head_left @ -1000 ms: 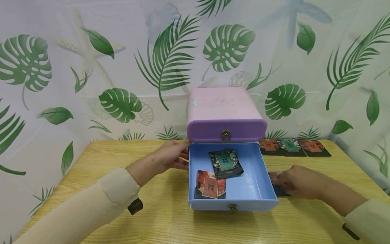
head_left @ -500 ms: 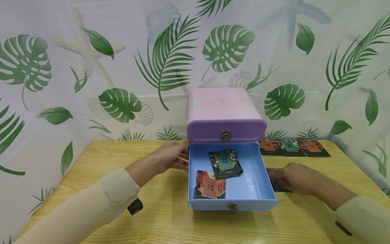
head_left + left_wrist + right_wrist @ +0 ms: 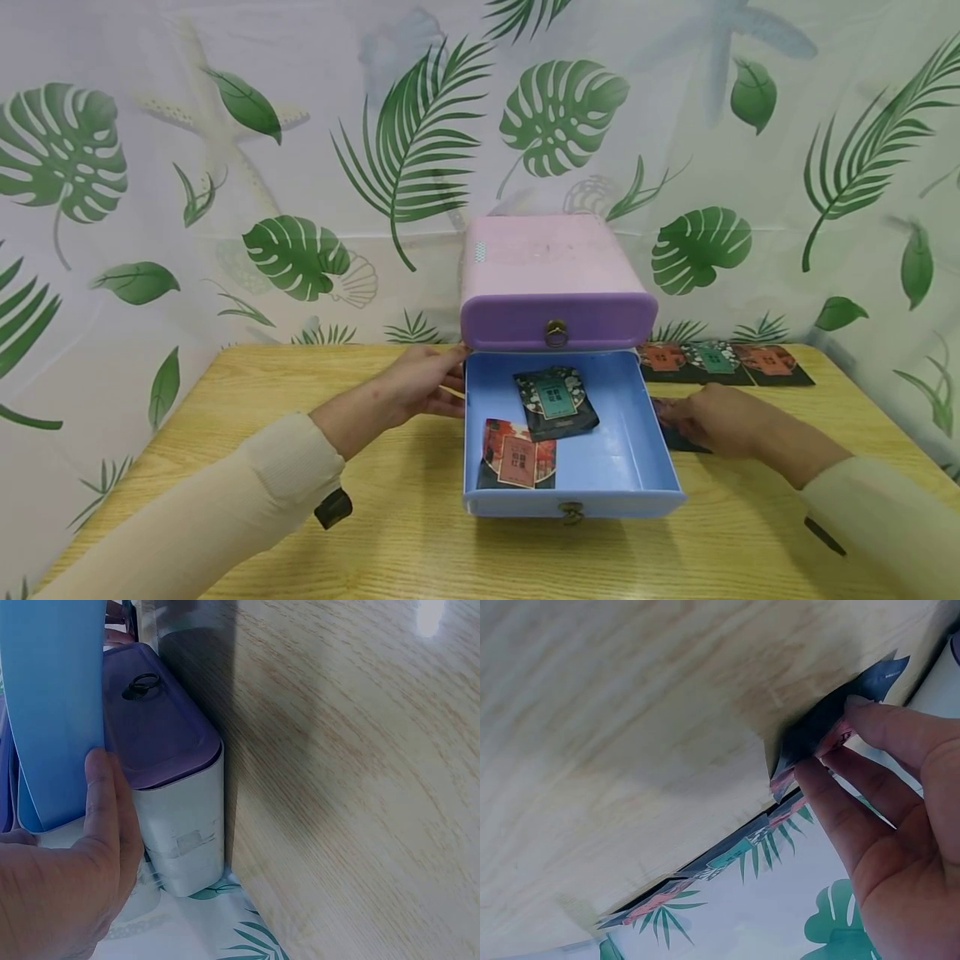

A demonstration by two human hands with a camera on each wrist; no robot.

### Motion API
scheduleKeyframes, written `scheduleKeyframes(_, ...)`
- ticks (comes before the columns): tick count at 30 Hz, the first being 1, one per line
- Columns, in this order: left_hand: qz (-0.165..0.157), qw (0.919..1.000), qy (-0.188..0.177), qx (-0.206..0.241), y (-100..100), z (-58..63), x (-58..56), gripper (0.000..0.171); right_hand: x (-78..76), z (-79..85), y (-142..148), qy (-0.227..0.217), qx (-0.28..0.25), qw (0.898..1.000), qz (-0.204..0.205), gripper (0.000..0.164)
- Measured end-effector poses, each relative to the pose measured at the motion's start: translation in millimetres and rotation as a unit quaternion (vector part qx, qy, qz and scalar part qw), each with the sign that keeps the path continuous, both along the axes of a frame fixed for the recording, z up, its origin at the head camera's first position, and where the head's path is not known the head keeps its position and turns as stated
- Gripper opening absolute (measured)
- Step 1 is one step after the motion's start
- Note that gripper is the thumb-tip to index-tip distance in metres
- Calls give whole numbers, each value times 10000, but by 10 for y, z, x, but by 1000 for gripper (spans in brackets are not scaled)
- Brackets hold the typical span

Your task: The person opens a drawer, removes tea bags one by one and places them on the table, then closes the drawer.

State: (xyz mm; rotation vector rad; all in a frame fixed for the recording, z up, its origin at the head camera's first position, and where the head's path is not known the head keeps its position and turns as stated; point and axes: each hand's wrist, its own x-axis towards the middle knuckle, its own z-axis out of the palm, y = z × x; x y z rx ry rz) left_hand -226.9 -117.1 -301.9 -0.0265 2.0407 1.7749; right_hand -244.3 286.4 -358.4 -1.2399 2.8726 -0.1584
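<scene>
My right hand (image 3: 731, 423) pinches a dark sachet (image 3: 686, 439) with reddish print beside the right wall of the pulled-out blue drawer (image 3: 600, 467). In the right wrist view, thumb and fingers hold that sachet (image 3: 810, 727), which is bent a little, just over the tabletop. My left hand (image 3: 420, 385) rests at the drawer's left side near the back. Its extended fingers touch the blue side wall in the left wrist view. Inside the drawer lie a black-and-green sachet (image 3: 557, 402) and a red one (image 3: 519, 455), slightly overlapping.
A pink drawer unit with a closed purple drawer (image 3: 510, 322) stands above the blue drawer. Another purple drawer front (image 3: 161, 720) shows below it. Sachets in a row (image 3: 714, 358) lie at the table's back right. A leaf-patterned cloth (image 3: 420, 275) hangs behind the wooden table (image 3: 337, 567).
My right hand has slid the sachet away from me along the drawer's right side, toward the back. My left hand, the drawer and the two sachets in it stay where they were.
</scene>
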Motion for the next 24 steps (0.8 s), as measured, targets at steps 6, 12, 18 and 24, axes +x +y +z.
scheduleKeyframes(6,-5,10000,-21,56,-2,5,-2,53,-86,-26,1,11,114,9998,-150,29)
scheduleKeyframes(12,20,9999,-52,92,-4,-5,-5,53,-132,-31,0,-115,243,9991,-329,30)
scheduleKeyframes(18,16,10000,-33,91,-4,-12,-5,53,-156,-46,30,-29,169,9995,-269,33)
scheduleKeyframes(24,-8,9999,-27,141,-2,-13,-4,55,-164,-64,55,41,62,9998,-162,35)
